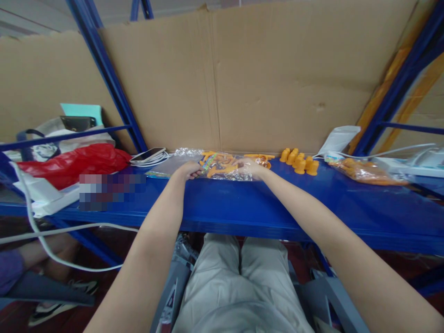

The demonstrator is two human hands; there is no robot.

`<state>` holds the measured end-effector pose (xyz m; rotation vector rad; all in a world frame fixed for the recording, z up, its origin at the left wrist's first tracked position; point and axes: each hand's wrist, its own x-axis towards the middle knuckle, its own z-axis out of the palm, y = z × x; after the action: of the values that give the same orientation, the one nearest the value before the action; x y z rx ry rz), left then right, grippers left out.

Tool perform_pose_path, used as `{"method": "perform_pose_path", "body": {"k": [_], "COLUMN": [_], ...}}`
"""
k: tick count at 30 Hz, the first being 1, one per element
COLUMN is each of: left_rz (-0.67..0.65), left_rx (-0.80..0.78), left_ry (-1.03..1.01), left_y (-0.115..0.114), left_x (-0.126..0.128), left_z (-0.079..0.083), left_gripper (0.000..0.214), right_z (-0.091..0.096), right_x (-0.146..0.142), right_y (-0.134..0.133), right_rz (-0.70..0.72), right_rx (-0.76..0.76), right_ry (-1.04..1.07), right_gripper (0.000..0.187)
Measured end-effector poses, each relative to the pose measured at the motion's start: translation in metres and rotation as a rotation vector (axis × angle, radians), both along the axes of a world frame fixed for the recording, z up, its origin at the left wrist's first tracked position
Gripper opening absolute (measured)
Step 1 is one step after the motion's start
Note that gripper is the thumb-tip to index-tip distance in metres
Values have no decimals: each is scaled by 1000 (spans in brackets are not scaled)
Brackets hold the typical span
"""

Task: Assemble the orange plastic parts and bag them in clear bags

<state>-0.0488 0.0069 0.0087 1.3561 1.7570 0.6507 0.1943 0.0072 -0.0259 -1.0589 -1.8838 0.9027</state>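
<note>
Holding the clear bag (pixel 225 167) of orange parts on the blue shelf (pixel 243 203).
My left hand (pixel 190 170) pinches its near-left edge. My right hand (pixel 250 167) rests on its right end, grip unclear. I judge it mid-handling: a lift would need both edges pinched firmly.

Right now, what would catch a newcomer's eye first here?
Two bare arms reach to the middle of the blue shelf, where the left hand grips the edge of a clear bag of orange plastic parts and the right hand rests on it. Just right of that stands a cluster of small orange caps; far left lies a red bag.
</note>
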Motion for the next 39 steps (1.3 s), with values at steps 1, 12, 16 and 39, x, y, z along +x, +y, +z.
{"method": "perform_pose_path", "body": {"k": [1, 12, 16, 39], "left_rz": [5, 84, 81, 91], "left_rx": [0, 70, 69, 120], "left_ry": [5, 35, 45, 43], "left_y": [0, -5, -4, -8], "left_x": [0, 2, 2, 5], "left_z": [0, 0, -1, 1], "left_gripper": [35, 34, 34, 32], "right_z": [0, 5, 5, 2], "right_x": [-2, -8, -7, -7], "right_y": [-3, -24, -27, -27], "right_rz": [-1, 199, 219, 166], "right_rx": [-33, -317, -303, -209], "right_ry": [14, 139, 132, 28], "right_gripper": [23, 19, 13, 23]}}
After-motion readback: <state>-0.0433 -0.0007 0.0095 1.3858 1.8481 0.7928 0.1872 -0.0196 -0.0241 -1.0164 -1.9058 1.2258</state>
